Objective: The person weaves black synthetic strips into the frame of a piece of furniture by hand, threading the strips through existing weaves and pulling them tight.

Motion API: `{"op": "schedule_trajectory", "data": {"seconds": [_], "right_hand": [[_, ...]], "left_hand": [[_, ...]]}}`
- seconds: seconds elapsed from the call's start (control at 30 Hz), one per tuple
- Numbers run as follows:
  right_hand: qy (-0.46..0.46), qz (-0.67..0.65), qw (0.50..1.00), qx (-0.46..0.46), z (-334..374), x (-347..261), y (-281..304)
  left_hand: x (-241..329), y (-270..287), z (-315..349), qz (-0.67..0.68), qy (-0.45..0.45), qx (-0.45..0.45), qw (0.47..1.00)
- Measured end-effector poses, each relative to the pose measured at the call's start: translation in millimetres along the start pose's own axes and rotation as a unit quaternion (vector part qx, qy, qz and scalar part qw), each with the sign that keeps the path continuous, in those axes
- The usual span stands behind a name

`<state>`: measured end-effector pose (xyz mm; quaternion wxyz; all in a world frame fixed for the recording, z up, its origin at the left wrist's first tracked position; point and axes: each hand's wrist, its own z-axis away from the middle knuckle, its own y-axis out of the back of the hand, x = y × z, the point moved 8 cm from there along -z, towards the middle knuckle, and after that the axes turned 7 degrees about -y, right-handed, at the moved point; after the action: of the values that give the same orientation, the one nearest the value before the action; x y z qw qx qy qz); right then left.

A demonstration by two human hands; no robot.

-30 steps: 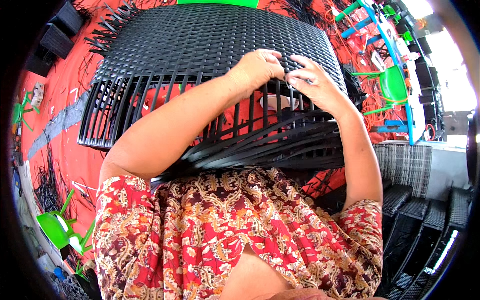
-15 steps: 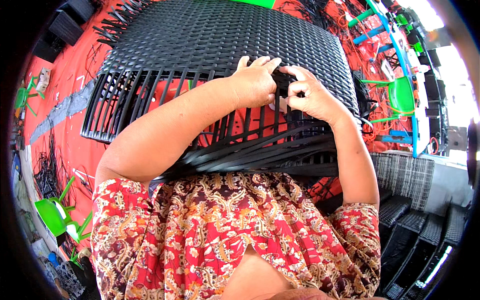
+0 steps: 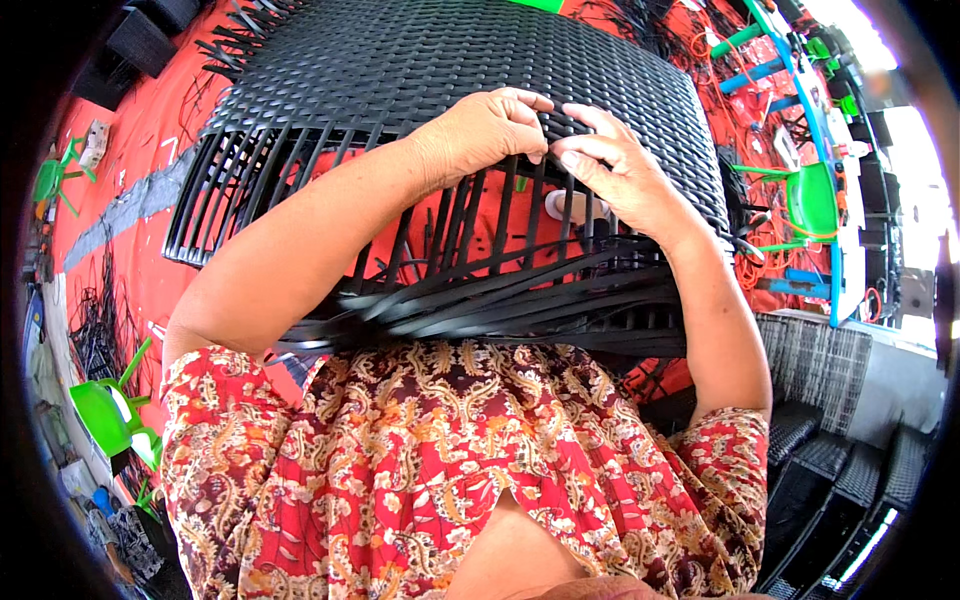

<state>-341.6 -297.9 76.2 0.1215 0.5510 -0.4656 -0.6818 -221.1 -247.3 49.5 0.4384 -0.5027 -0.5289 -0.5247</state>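
In front of me is a black woven panel [image 3: 400,80], its far part a tight weave and its near part bare parallel strips over an open frame. My left hand [image 3: 495,130] is closed at the edge of the weave, its fingers curled and seemingly pinching a black strip, mostly hidden. Just to its right, my right hand [image 3: 620,175] has its fingers apart, the thumb and fingertips close to the weave's edge. A bundle of loose black strips [image 3: 500,305] lies across the panel's near side. Beneath the bare strips, by my right wrist, shows a whitish round object [image 3: 570,207].
Red sheeting [image 3: 130,180] covers the floor, with scattered black strips [image 3: 95,340]. Green chairs [image 3: 105,415] stand at the left, and another green chair [image 3: 812,198] is at the right beside a blue frame [image 3: 825,170]. Dark woven pieces [image 3: 825,450] are at the lower right.
My left hand has drawn slightly left and its outstretched fingers have curled in. My right hand's bent fingers have straightened and spread. The view has shifted a little.
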Motion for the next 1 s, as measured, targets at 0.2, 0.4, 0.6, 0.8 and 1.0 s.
{"op": "schedule_trajectory", "data": {"seconds": [0.2,0.4,0.6,0.8,1.0], "right_hand": [[-0.052,-0.065,0.993,-0.086,-17,-8,-12],[-0.034,-0.016,0.996,-0.075,-17,-13,-23],[-0.053,0.0,0.997,-0.057,-18,-4,-24],[0.01,0.071,0.997,0.036,-29,-33,-1],[-0.048,-0.11,0.991,-0.066,-46,-22,-35]], "left_hand": [[16,12,28,-0.359,-0.14,-0.003,0.923],[7,-13,37,-0.527,-0.128,-0.025,0.84],[-5,-1,22,-0.394,-0.101,0.011,0.914],[-15,29,18,0.066,-0.002,0.099,0.993],[2,53,27,-0.114,-0.03,0.045,0.992]]}}
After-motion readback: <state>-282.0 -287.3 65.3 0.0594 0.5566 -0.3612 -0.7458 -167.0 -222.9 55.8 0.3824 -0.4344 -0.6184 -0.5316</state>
